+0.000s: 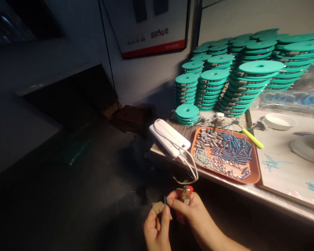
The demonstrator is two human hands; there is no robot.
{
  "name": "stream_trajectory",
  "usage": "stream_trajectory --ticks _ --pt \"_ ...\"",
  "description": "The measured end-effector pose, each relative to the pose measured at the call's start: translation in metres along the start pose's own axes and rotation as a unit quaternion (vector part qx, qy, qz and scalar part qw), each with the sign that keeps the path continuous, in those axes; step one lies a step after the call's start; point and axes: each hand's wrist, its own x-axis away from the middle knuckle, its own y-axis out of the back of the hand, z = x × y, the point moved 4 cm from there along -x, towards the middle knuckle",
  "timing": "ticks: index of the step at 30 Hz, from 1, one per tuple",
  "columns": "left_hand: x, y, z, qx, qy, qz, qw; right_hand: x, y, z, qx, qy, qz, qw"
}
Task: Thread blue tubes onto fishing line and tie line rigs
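My left hand (157, 228) is low in the view, below the table edge, with its fingers pinched on a small blue tube (165, 200) and a brownish bit (157, 207). My right hand (192, 216) is closed around a lighter (187, 194) with a red top, held upright right beside the blue tube. Both hands nearly touch at the fingertips.
An orange tray (253, 174) with several grey and blue small tubes lies on the table edge (277, 198). A white power bank (170, 137) with a cable overhangs the corner. Stacks of teal spools (219, 80), a yellow pen (253, 138), white bowls (279, 121) stand behind. Dark floor at left.
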Motion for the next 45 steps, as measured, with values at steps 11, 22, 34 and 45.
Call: stream_trajectory --ticks 11,22,34,45 --pt "-0.004 0.018 -0.007 0.006 0.002 -0.009 1.000 -0.003 0.018 -0.024 0.132 -0.094 0.064 0.985" --pt "-0.004 0.017 0.000 0.053 0.041 0.032 0.997 0.001 0.011 -0.026 0.130 -0.063 0.057 0.988" --pt "-0.004 0.017 0.005 0.046 0.054 0.046 0.996 0.001 0.010 -0.031 0.115 -0.065 0.053 0.990" --pt "-0.005 0.019 0.005 0.035 0.067 0.054 0.996 0.001 0.010 -0.027 0.113 -0.048 0.058 0.991"
